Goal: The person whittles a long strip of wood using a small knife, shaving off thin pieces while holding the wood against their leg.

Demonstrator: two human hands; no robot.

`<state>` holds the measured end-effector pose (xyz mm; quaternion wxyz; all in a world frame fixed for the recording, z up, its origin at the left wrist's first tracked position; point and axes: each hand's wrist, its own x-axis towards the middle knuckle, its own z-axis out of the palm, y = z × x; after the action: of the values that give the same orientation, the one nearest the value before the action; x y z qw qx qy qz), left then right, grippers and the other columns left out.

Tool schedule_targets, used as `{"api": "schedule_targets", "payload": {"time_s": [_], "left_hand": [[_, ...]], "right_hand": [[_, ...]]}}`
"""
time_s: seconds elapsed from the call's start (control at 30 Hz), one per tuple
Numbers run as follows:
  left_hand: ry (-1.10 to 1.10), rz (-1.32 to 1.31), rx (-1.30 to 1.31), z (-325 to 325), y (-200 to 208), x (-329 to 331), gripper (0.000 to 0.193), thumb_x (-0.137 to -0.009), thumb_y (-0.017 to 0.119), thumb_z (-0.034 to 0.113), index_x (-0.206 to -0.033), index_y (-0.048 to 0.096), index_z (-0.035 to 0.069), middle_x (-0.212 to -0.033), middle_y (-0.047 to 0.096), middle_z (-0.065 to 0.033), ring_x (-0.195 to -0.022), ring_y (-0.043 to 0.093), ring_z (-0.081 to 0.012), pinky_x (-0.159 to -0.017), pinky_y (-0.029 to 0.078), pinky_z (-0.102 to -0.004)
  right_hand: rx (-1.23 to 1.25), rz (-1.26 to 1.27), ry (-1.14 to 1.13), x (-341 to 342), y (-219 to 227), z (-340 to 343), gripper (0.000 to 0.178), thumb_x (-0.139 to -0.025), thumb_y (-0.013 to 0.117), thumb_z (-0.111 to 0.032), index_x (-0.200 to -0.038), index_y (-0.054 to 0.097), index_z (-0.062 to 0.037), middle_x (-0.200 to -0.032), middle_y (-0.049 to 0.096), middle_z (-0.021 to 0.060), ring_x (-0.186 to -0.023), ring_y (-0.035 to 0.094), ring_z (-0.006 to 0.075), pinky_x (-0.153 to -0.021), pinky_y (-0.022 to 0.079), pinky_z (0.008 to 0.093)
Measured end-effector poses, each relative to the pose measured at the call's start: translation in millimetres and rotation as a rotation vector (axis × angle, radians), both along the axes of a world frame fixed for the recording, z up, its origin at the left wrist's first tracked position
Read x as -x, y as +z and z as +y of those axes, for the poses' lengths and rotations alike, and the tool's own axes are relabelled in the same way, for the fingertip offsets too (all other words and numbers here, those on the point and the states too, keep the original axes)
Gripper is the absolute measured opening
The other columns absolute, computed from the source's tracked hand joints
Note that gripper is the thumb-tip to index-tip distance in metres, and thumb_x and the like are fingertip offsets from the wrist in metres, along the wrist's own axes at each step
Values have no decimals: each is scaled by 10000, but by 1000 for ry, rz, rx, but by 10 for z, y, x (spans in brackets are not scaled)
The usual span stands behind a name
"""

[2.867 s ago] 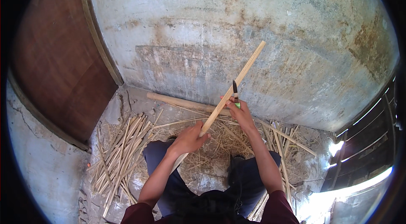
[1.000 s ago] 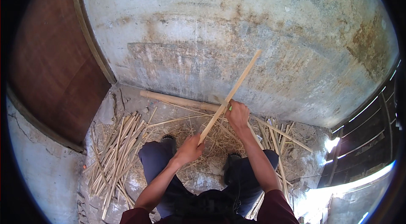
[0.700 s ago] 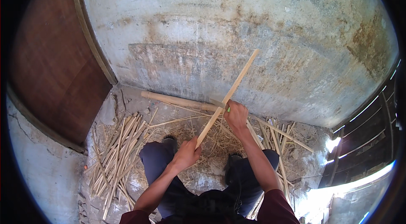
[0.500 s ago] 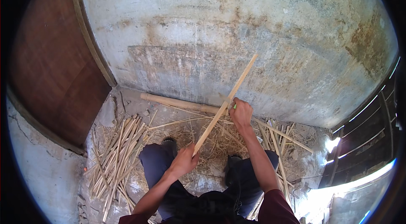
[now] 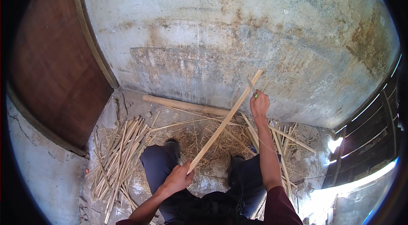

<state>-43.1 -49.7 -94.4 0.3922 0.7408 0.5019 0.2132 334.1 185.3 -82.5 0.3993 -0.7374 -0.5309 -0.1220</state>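
Observation:
A long, flat bamboo strip (image 5: 225, 123) slants up and to the right in front of me. Its lower end is gripped by my left hand (image 5: 177, 179), just above my left knee. My right hand (image 5: 259, 103) is closed round the green handle of a knife (image 5: 250, 82). The blade lies against the strip close to its far upper end. Most of the handle is hidden in my fist. A thin curled shaving (image 5: 267, 145) hangs beside my right forearm.
Many bamboo strips lie piled on the floor at left (image 5: 117, 161), with a smaller pile (image 5: 284, 140) at right. Shavings (image 5: 212, 140) litter the ground between my feet. A bamboo pole (image 5: 182, 104) lies along the stained wall (image 5: 204, 34). A brown door (image 5: 59, 55) stands at left.
My right hand and the knife have moved up and to the right along the strip, toward its far end. My left hand has drawn slightly down and left with the strip.

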Motion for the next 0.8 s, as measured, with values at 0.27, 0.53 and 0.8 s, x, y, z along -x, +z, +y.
{"api": "schedule_targets", "payload": {"time_s": [0.27,0.53,0.8], "left_hand": [[-23,43,22,-115,3,89,270,-944,631,54,-1163,561,-87,-755,667,-315,-766,698,-499,-674,529,-551],[-28,-19,-54,110,-66,89,221,-945,626,52,-1142,587,-41,-762,669,-293,-779,699,-491,-666,520,-551],[49,-109,-56,704,346,-367,429,-1037,704,376,-1012,612,-43,-717,638,-215,-629,657,-337,-602,466,-465]], "right_hand": [[58,151,-122,-536,-396,416,204,-909,636,-154,-1018,787,-70,-850,738,259,-782,710,463,-734,569,543],[-26,2317,419,-1376,-866,450,241,-981,433,-95,-748,442,-156,-576,317,-35,-397,227,86,-353,200,271],[414,1886,631,-1035,-989,421,71,-900,547,-68,-887,617,-76,-616,481,24,-446,400,121,-414,347,279]]}}
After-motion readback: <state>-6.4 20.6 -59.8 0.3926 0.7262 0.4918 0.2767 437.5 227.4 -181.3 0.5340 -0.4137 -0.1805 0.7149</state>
